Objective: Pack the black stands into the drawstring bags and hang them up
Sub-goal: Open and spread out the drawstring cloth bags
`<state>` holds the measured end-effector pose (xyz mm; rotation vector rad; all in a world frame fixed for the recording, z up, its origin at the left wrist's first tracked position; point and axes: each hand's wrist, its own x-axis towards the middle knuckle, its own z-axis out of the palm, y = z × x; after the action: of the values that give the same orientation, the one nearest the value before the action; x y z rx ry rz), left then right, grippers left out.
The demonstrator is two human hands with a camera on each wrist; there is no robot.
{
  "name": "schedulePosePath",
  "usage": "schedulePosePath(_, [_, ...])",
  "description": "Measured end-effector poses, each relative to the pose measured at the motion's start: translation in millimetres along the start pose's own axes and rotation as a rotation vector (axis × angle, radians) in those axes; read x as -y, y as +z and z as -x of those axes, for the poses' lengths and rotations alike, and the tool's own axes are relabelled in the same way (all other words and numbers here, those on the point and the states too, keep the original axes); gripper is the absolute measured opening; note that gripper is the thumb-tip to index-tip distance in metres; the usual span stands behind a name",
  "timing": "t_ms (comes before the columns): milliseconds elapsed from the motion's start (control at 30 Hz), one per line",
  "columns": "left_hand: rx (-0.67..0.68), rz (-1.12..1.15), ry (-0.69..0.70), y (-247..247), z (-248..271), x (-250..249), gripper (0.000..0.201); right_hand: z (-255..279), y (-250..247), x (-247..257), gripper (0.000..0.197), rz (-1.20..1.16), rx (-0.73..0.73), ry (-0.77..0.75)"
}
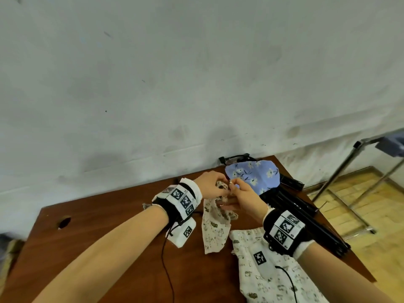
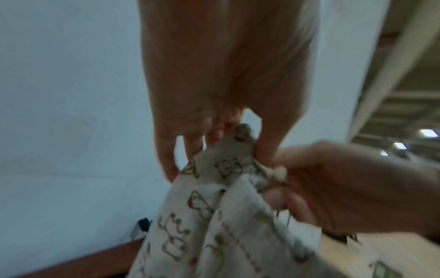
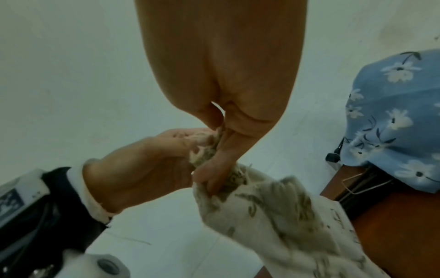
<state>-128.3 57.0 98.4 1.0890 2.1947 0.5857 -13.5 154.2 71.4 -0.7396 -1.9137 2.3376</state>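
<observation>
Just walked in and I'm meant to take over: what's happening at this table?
A person is working at the gathered mouth of a small cream printed drawstring bag, left hand and right hand both pinching its top above the brown table. No stand is in it yet: the black stands lie at the table's right, partly under a blue floral bag. Another cream printed bag lies nearer.

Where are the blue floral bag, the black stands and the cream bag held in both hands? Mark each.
blue floral bag [image 1: 253,174]: head view, middle of its flowered cloth.
black stands [image 1: 290,203]: head view, bundled legs right of the hands.
cream bag [image 1: 213,230]: head view, hanging printed body below the hands.
</observation>
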Motion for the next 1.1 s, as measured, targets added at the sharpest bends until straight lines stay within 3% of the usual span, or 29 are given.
schedulePosePath(67, [-0.095,-0.066,0.040,4,2,-5,0.027,4,-2,3,0.015,0.036,0.002,-0.021])
schedulePosePath(267, [-0.308,0.122,0.008,17,9,-2,0.013,10,-15,-2,0.015,0.289,-0.171,-0.166])
schedulePosePath(400, [-0.439,0.255,0.013,14,18,-4,0.022,17,-17,-9,0.015,0.312,-0.274,-0.315])
schedulePosePath(467, [-0.407,0.289,0.010,10,23,-9,0.032,20,-16,-12,0.016,0.359,-0.268,-0.347])
schedulePosePath(600, [-0.384,0.187,-0.008,12,36,-19,0.044,21,-14,-22,0.012,0.431,-0.089,-0.140])
schedulePosePath(733, [-0.404,-0.015,-0.038,20,44,-21,0.039,24,-18,-39,0.010,0.692,0.021,0.051])
schedulePosePath(833, [-0.308,-0.260,-0.039,26,53,-17,0.023,28,-24,-48,0.018,0.884,0.070,0.139])
schedulePosePath(967, [-0.073,-0.865,-0.131,36,68,-9,0.016,31,-37,-60,0.025,1.303,0.090,0.042])
schedulePosePath(1033, [0.008,-0.909,-0.156,40,72,1,0.023,33,-39,-62,0.028,1.464,0.067,-0.062])
schedulePosePath(1100, [0.023,-0.806,-0.205,41,71,13,0.029,34,-38,-63,0.026,1.581,0.022,-0.133])
